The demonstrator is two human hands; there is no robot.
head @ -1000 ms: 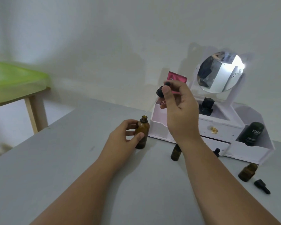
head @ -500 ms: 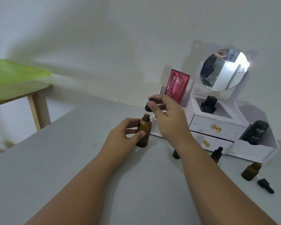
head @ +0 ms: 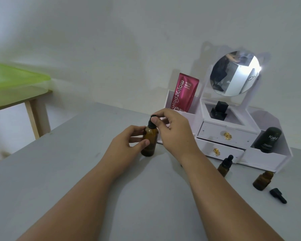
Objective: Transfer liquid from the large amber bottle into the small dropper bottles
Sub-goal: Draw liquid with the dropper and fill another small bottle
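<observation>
The large amber bottle (head: pixel 149 141) stood upright on the grey table (head: pixel 76 171), just off the left front corner of the white organizer (head: pixel 233 136). The left hand (head: pixel 127 141) gripped its body, thumb in front and fingers curled round the far side. The right hand (head: pixel 175 131) pinched the black dropper cap (head: pixel 152 121) between thumb and fingertips; the cap sat at the bottle's neck, though whether it was screwed down could not be told. In front of the organizer's lower drawer stood a capped small dropper bottle (head: pixel 224 166). Before the organizer's right end an open small bottle (head: pixel 262 181) stood with a loose black cap (head: pixel 278 197) lying just beside it. In the organizer, a pink tube (head: pixel 183 92) leaned in the left compartment, a black bottle (head: pixel 268 139) leaned in the right one, and a round mirror (head: pixel 233 73) rose above the middle. Well to the organizer's left stood a wooden table with a green top (head: pixel 16 80).
</observation>
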